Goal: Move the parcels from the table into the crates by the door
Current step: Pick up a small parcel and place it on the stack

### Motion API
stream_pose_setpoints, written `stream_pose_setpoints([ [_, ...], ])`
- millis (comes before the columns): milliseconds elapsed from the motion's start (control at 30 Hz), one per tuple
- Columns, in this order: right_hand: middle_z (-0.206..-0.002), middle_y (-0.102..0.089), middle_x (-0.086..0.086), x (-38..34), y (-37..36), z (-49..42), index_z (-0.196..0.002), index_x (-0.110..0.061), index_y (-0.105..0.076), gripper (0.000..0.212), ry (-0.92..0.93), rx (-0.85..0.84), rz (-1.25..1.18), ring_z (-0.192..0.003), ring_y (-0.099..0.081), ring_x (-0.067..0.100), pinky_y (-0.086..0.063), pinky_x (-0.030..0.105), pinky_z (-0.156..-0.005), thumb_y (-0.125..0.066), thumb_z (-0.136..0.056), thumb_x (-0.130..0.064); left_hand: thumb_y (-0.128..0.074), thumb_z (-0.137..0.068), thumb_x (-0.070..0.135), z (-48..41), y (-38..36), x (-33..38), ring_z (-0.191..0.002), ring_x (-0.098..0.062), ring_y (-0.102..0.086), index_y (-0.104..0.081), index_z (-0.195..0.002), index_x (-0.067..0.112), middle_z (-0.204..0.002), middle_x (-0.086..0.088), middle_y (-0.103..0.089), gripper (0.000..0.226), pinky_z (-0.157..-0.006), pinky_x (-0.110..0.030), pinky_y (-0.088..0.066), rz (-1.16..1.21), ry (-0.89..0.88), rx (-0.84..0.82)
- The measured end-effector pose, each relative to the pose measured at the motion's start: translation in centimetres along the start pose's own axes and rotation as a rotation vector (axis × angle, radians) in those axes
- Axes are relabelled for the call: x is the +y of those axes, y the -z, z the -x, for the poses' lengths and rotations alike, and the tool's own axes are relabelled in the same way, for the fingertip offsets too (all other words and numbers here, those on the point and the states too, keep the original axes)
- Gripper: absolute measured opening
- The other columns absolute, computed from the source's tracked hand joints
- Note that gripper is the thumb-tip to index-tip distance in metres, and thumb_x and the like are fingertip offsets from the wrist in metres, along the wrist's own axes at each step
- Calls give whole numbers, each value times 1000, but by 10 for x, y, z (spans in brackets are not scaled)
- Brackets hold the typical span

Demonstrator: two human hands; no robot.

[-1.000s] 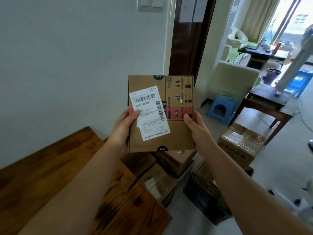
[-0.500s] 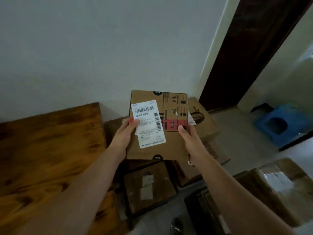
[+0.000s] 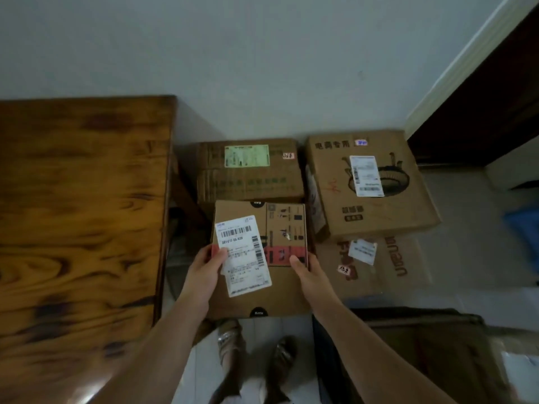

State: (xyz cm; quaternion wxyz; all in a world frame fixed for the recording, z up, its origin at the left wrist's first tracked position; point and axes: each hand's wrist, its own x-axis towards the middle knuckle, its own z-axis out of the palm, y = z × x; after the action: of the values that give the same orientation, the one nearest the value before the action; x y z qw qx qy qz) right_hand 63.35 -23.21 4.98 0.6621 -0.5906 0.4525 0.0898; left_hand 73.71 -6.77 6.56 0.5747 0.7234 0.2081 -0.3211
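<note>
Left hand [image 3: 204, 275] and right hand [image 3: 309, 277] both grip the labelled parcel [image 3: 284, 290] by its side edges, off the wooden surface [image 3: 81, 214] at left and above the floor near boxes [image 3: 376, 217] by the door [image 3: 481, 97], so it seems mid-transfer, not yet crated; remaining parcels cannot be judged.

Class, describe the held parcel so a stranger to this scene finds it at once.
Right of the wooden table, cardboard boxes lie by the wall. The parcel is the flat one nearest the camera, gripped by the left hand and right hand. Only it has a red panel beside its white barcode label.
</note>
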Motion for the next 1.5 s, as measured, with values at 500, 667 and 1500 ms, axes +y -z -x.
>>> stream_pose_setpoints([
  [500, -113, -58, -3, 109, -53, -127, -136, -32, -39, 42, -186, -123, 162, -104, -58, 22, -48, 48, -97, -49, -96, -42, -47, -98, 36, -113, -7, -124, -80, -12, -57, -56, -104, 30, -89, 10, -59, 12, -73, -31, -47, -225, 97, 294],
  [667, -109, -60, -8, 122, -53, -131, -134, -35, -43, 41, -166, -114, 130, -102, -61, 19, -52, 47, -92, -51, -95, -41, -47, -97, 42, -115, -9, -137, -82, -12, -58, -56, -102, 32, -82, 18, -55, 14, -76, -34, -52, -295, 35, 356],
  [1500, -104, -53, -16, 60, -81, -161, -131, -35, -37, 35, 15, -117, 209, -108, -54, 17, -46, 45, -98, -46, -97, -39, -50, -98, 29, -160, 6, -89, -81, 8, -54, -59, -124, 27, -96, 19, -58, 28, -66, -20, -48, -138, -148, 344],
])
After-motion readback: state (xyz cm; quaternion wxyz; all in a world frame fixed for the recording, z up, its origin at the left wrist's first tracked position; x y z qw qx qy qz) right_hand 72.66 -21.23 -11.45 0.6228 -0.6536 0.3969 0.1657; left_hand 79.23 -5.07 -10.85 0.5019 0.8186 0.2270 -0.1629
